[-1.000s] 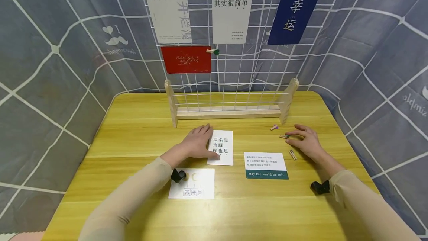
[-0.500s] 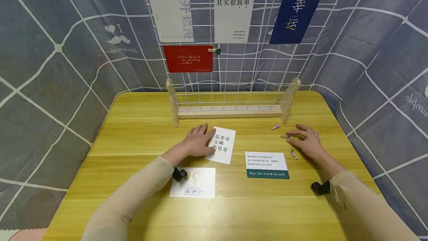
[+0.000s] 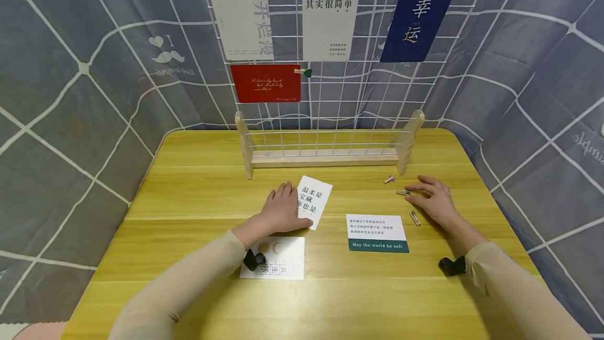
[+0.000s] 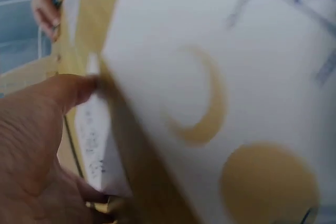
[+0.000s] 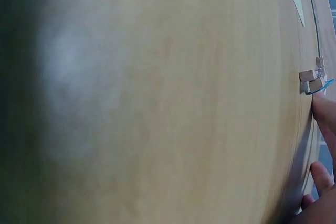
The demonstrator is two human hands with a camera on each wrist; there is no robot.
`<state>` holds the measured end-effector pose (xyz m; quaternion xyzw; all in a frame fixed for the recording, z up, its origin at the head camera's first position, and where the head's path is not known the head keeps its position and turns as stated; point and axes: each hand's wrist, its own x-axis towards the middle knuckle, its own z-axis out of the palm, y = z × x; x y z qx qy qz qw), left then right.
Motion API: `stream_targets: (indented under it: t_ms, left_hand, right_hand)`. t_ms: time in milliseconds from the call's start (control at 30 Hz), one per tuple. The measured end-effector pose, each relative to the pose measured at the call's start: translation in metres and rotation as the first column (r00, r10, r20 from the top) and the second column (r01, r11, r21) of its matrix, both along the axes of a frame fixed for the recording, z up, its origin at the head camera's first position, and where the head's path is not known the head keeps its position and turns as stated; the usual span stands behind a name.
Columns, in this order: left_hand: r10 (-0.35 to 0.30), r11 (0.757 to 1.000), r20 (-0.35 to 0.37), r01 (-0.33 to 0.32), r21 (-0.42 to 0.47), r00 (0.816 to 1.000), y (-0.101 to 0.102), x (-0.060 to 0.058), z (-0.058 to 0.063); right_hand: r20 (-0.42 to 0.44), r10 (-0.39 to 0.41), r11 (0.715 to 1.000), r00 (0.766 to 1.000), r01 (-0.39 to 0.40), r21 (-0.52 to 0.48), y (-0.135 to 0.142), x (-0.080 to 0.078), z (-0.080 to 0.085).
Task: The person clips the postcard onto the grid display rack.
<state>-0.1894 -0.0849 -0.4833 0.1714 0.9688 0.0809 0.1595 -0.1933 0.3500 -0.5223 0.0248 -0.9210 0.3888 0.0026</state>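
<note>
In the head view, my left hand [image 3: 281,211] rests over the left side of a white card [image 3: 315,197] with black characters, which is turned at an angle. Its fingers lie extended along the card's left side, thumb tip at the lower edge. The left wrist view shows the thumb [image 4: 76,90] against that card's end. Below the wrist, a white card [image 3: 290,256] with gold moon shapes is partly covered by the forearm. On the right, my right hand [image 3: 434,201] rests with thumb and index fingertips apart, right at the end of a small clothespin [image 3: 403,192].
Another clothespin [image 3: 415,218] and a purple-ended one [image 3: 389,179] lie near the right hand. A white-and-green card [image 3: 377,245] lies between the arms. Behind stands a white wire grid [image 3: 330,88] on a wooden base [image 3: 325,159], with several cards clipped on, including a red card [image 3: 266,91].
Under my left hand, the card has turned clockwise and shifted slightly up. The left hand has shifted slightly left and down over it. My right hand stays in place by the clothespin.
</note>
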Motion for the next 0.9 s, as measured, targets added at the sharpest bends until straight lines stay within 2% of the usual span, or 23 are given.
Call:
stream_targets:
  t_ms: [100,300,433,600,900]
  left_hand:
    - [0.006,1.000,0.012,-0.006,0.027,1.000,-0.0016,-0.0020,0.0010]
    - [0.060,0.998,-0.043,-0.059,0.026,0.997,0.0023,0.0018,-0.0055]
    - [0.095,0.990,-0.016,-0.093,0.105,0.995,0.0011,-0.0014,-0.0048]
    - [0.108,0.976,0.002,-0.106,0.190,0.994,0.0009,-0.0026,-0.0023]
    - [0.111,0.956,0.006,-0.109,0.271,0.994,0.0010,-0.0020,0.0017]
  right_hand:
    - [-0.002,-0.002,1.000,1.000,0.002,0.004,0.0011,0.0007,-0.0009]
    - [-0.012,0.014,1.000,1.000,-0.014,-0.004,0.0008,0.0023,-0.0021]
    - [-0.018,0.012,1.000,1.000,-0.012,-0.014,0.0015,0.0027,-0.0023]
    - [-0.011,0.016,1.000,1.000,-0.017,-0.014,0.0024,0.0021,-0.0009]
    - [0.049,0.024,0.999,0.998,-0.023,-0.025,0.0031,-0.0021,0.0025]
